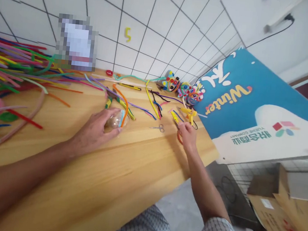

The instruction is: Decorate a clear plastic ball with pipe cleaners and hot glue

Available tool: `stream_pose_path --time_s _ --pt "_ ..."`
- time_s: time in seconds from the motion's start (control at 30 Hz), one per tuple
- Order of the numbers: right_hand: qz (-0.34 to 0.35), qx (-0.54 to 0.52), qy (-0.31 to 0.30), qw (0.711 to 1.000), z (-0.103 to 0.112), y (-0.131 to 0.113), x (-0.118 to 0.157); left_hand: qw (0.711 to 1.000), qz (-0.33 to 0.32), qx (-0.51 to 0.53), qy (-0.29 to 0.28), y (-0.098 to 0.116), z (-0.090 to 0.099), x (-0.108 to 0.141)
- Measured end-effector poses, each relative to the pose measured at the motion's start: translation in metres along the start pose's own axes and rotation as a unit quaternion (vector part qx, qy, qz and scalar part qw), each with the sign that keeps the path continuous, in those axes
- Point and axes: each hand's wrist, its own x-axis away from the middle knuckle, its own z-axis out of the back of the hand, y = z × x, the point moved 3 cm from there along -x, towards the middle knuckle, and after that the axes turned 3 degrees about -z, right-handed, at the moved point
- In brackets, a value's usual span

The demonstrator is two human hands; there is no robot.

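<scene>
My left hand (98,126) is closed round a transparent ball (114,120). A light blue strip runs across the ball, and an orange pipe cleaner (126,105) rises from it in a curve. Over on the right, my right hand (187,133) is closed on scissors with orange handles (179,137), partly hidden by the fingers. Just beyond that hand lie short yellow pieces (174,115) and a yellow tool (189,113), possibly a glue gun. Small metal scissors (158,127) rest between my hands. Pliers with green and yellow handles (124,107) lie behind the ball.
Many coloured pipe cleaners (16,64) spread over the left of the wooden table (102,183). Decorated balls (172,81) stand by the tiled wall, near a yellow utility knife (129,86). A blue printed board (254,104) borders the right side; cardboard boxes (277,220) are below.
</scene>
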Motion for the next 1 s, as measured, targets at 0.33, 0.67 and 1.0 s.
stream_pose_path --time_s 0.33,0.67,1.0 --pt "-0.070 0.095 0.085 0.989 0.016 0.058 -0.096 1.000 -0.007 -0.014 -0.009 0.007 0.003 0.000" --pt "-0.005 0.067 0.008 0.998 -0.015 0.014 -0.104 0.999 0.005 -0.011 -0.030 0.010 0.005 0.000" --pt "0.142 -0.048 -0.166 0.975 -0.078 -0.090 -0.007 0.997 0.066 0.001 -0.041 0.010 0.010 0.002"
